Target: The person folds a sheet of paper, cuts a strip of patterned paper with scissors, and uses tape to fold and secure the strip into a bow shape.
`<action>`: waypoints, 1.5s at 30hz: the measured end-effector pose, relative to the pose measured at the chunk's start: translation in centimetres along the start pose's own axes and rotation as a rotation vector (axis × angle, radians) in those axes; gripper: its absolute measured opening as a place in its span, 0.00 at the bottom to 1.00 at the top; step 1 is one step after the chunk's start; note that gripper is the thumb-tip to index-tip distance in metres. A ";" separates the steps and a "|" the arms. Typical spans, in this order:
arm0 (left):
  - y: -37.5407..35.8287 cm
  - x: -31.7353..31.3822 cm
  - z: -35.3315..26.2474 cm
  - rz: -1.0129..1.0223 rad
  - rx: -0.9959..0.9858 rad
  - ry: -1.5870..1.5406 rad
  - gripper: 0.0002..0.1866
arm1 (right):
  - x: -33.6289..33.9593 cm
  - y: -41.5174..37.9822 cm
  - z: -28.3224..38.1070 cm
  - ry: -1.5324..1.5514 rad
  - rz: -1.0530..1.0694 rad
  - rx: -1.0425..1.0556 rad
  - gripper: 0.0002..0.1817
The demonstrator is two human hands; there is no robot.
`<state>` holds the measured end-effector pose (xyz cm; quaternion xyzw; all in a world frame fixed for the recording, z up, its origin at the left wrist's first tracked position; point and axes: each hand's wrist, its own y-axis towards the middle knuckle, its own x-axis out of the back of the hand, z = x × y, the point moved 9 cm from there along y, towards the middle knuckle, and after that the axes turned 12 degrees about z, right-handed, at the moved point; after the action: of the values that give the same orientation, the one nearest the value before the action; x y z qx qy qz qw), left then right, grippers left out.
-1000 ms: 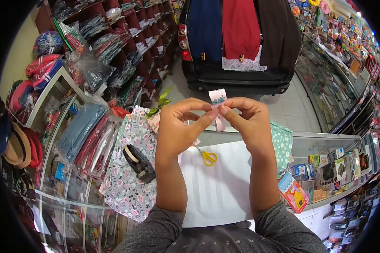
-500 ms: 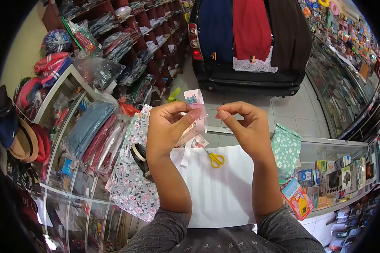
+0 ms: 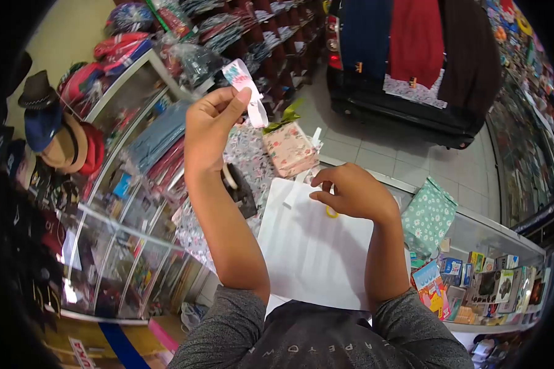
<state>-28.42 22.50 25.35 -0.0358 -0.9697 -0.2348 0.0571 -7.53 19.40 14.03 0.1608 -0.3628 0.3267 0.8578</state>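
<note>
My left hand (image 3: 214,123) is raised at the left and pinches a curled pink-and-white strip (image 3: 239,75) with coloured print, its lower end hanging free. My right hand (image 3: 356,195) hovers over a white sheet (image 3: 311,258), thumb and forefinger apart, with nothing visible between them. Part of a yellow scissors handle (image 3: 332,212) shows beneath it; the blades are hidden. A pink floral package (image 3: 289,150) sits beyond the sheet's far edge. Beside my left forearm lies a black tape dispenser (image 3: 245,200) on grey floral material (image 3: 197,237).
A green daisy-print packet (image 3: 432,212) lies on the glass counter at the right. Bagged clothes (image 3: 154,138) are piled on the left display case, near several hats (image 3: 68,144). Beyond the counter, a black vehicle (image 3: 400,123) has garments draped over its back.
My left hand has carried the strip up and left, away from my right hand, which has come down over the scissors. The camera view has turned left, uncovering the floral package.
</note>
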 end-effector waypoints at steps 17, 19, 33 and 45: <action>-28.7 -1.0 10.0 -0.087 0.575 -0.157 0.06 | -9.8 4.7 -2.6 -0.191 0.437 0.044 0.21; -29.9 -2.4 12.4 -0.046 0.537 -0.227 0.06 | -9.8 5.1 -2.4 -0.195 0.475 0.016 0.21; -30.2 -6.7 18.9 0.288 0.685 -0.273 0.11 | -8.0 6.5 -2.1 -0.223 0.483 -0.202 0.22; -26.5 2.5 15.9 0.188 0.578 -0.412 0.10 | -15.7 13.5 0.6 0.390 0.146 -0.216 0.15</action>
<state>-34.99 6.43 -0.31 -0.1537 -0.9796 0.0673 -0.1103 -25.25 22.05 3.54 -0.0248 -0.2339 0.3717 0.8981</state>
